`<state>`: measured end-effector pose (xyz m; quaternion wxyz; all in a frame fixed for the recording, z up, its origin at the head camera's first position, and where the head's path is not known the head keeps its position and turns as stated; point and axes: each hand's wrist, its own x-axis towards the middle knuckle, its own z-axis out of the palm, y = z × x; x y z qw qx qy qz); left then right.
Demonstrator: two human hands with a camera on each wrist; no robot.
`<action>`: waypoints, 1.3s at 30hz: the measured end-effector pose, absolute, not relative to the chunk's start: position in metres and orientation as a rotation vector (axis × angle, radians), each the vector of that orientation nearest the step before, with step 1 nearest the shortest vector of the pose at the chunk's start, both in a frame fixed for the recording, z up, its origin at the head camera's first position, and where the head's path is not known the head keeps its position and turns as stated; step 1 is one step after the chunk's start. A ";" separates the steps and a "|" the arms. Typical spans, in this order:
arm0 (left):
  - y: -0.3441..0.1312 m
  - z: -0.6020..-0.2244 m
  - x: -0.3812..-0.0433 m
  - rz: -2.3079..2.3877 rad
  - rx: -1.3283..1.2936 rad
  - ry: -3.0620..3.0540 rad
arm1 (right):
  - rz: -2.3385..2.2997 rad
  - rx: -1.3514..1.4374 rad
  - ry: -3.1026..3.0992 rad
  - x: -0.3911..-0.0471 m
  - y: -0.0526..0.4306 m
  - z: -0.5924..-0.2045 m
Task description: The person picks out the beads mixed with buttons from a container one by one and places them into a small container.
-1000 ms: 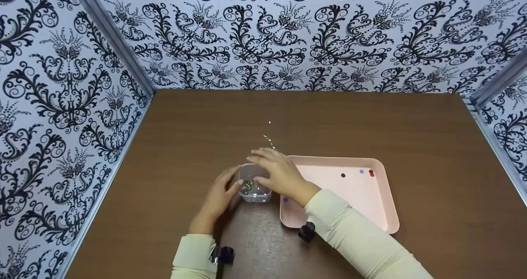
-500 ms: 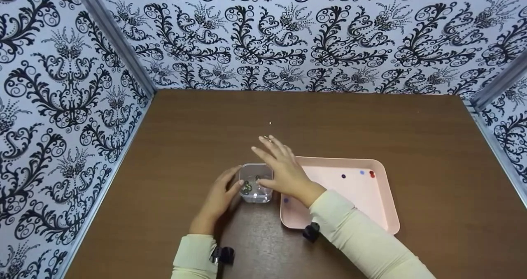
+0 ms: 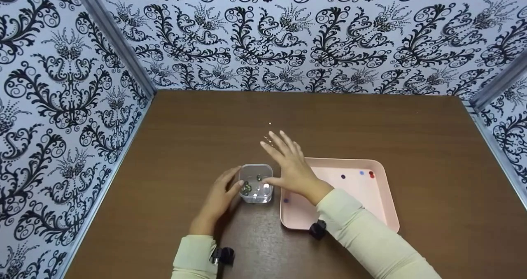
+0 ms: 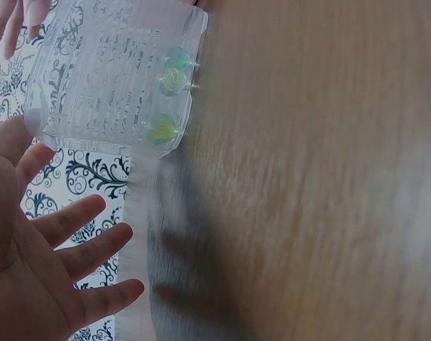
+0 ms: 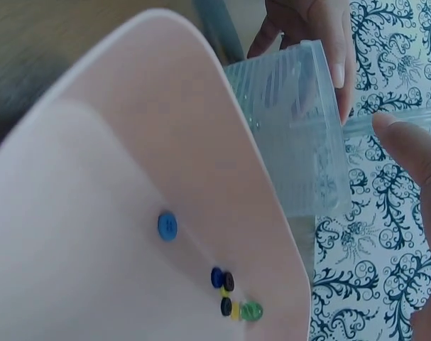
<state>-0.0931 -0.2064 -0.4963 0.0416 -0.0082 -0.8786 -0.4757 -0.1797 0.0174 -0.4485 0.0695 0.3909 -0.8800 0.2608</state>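
A small clear plastic container (image 3: 256, 199) stands on the table, left of a pink tray (image 3: 296, 221). Several greenish marbles (image 3: 247, 188) lie inside it, and the left wrist view shows three of these marbles (image 4: 162, 129) through the wall. My left hand (image 3: 218, 198) holds the container's left side, thumb at the rim and index finger along the outer corner; the other fingers extend free. My right hand (image 3: 295, 172) hovers between container and tray with fingers spread, holding nothing. Its thumb tip is over the container's right rim; whether it touches is unclear.
Inside the tray are a blue button (image 5: 167, 226), several dark buttons, a green marble (image 5: 251, 311) and red pieces (image 3: 371, 174). Small bright specks (image 3: 268, 139) show on the table beyond my right fingertips. Patterned walls (image 3: 280, 36) border the table.
My right hand has drawn back to the right from over the container, its fingers spreading wider. A marble at the container's back has come into sight. My left hand stays put.
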 end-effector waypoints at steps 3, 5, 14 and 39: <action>-0.207 -0.497 -0.093 -1.450 -0.029 -2.690 | 0.767 1.159 -2.662 -0.181 0.021 -0.449; -0.207 -0.497 -0.093 -1.442 -0.026 -2.696 | 0.771 1.154 -2.666 -0.182 0.023 -0.449; -0.207 -0.498 -0.093 -1.437 -0.039 -2.694 | 0.796 1.109 -2.669 -0.189 0.037 -0.455; -0.206 -0.496 -0.093 -1.459 0.016 -2.707 | 0.943 1.005 -2.690 -0.200 0.061 -0.463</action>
